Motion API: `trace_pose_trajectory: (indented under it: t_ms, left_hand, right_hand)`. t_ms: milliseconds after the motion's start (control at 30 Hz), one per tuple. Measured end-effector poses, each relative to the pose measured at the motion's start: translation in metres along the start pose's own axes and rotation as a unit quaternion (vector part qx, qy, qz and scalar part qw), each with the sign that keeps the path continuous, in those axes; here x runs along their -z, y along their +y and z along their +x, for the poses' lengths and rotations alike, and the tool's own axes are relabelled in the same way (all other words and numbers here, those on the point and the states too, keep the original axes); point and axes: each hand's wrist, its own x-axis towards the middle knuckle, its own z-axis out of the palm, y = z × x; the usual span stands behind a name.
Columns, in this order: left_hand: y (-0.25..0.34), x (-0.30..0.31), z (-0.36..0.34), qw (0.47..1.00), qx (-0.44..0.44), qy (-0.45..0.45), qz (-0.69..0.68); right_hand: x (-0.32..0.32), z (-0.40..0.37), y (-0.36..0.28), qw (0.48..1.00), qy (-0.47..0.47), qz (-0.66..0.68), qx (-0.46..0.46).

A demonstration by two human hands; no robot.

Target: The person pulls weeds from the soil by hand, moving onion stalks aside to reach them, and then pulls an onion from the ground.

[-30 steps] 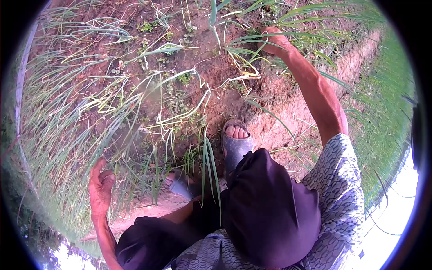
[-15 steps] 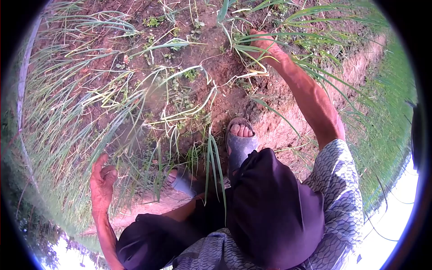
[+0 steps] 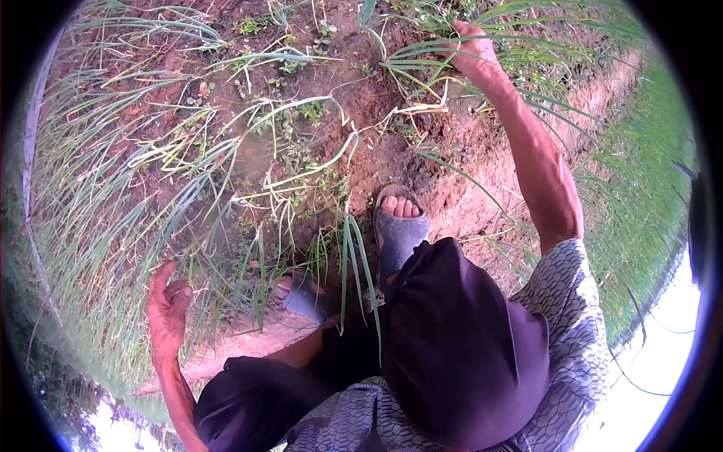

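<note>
My right hand (image 3: 476, 54) reaches in among long green onion-like leaves (image 3: 422, 64) at the top right. Its fingers are bent together close to the soil by small weeds (image 3: 444, 21); leaves cross in front of it, so what they grip cannot be made out. My left hand (image 3: 169, 301) hangs over the lower left, beside a thick stand of the same leaves (image 3: 113, 218). Its fingers are loosely curled and apart, with nothing visible between them.
My feet in dark sandals (image 3: 399, 233) stand on reddish damp soil (image 3: 459, 203). Bent and yellowing stalks (image 3: 301, 181) lie across the ground between my hands. Dark trousers over my knees (image 3: 463, 346) fill the lower middle. A pale strip (image 3: 32, 143) borders the plants on the left.
My right hand has moved up and to the right, farther along the leaves. My left hand stays almost where it was, and the view has shifted slightly.
</note>
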Motion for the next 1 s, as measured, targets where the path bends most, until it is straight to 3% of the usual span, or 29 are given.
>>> trace_pose_trajectory:
  t_ms: [33,100,167,233,300,333,367,567,633,667,700,767,933,1000]
  left_hand:
    - [0.0,-0.001,0.001,1.0,0.012,0.0,-0.009]
    - [0.006,-0.003,0.004,0.999,0.034,0.002,-0.026]
    - [0.008,-0.004,0.007,0.999,0.015,-0.001,-0.048]
    - [0.009,-0.006,0.007,0.998,0.013,-0.002,-0.062]
    - [0.013,-0.009,0.008,0.998,0.027,-0.008,-0.061]
    - [0.01,-0.009,0.01,0.998,0.028,-0.015,-0.054]
    - [0.004,-0.008,0.01,0.998,0.029,-0.021,-0.046]
    - [0.015,-0.006,0.011,0.999,0.03,-0.013,-0.041]
    - [0.018,-0.007,0.011,0.999,0.027,-0.011,-0.041]
    - [0.018,-0.007,0.011,0.999,0.027,-0.015,-0.043]
    - [0.017,-0.006,0.01,0.998,0.029,-0.019,-0.045]
    - [0.018,-0.005,0.01,0.998,0.016,-0.03,-0.055]
    - [0.036,-0.012,0.02,0.994,-0.033,-0.064,-0.088]
    - [0.052,-0.016,0.023,0.994,-0.048,-0.067,-0.069]
  right_hand:
    - [0.004,-0.001,0.006,0.995,-0.053,0.08,0.007]
    - [-0.003,-0.013,0.028,0.99,-0.133,0.046,0.003]
    - [0.007,-0.067,-0.017,0.99,-0.124,-0.067,-0.023]
    - [-0.021,-0.075,0.036,0.948,-0.153,-0.246,0.128]
    - [-0.04,-0.09,0.047,0.96,-0.108,-0.245,0.082]
    - [-0.048,-0.095,0.055,0.957,-0.042,-0.238,0.163]
    - [-0.055,-0.089,0.062,0.96,-0.063,-0.252,0.102]
    - [-0.053,-0.069,0.073,0.96,-0.034,-0.239,0.141]
    - [-0.04,-0.074,0.065,0.973,-0.053,-0.204,0.089]
    - [-0.031,-0.079,0.062,0.98,-0.091,-0.176,0.022]
    - [-0.026,-0.083,0.079,0.983,-0.13,-0.13,0.025]
    - [0.012,-0.094,0.046,0.94,-0.273,-0.192,-0.073]
    - [0.117,-0.067,-0.069,0.919,-0.38,-0.104,0.028]
    - [0.151,-0.067,-0.131,0.932,-0.341,-0.065,0.108]
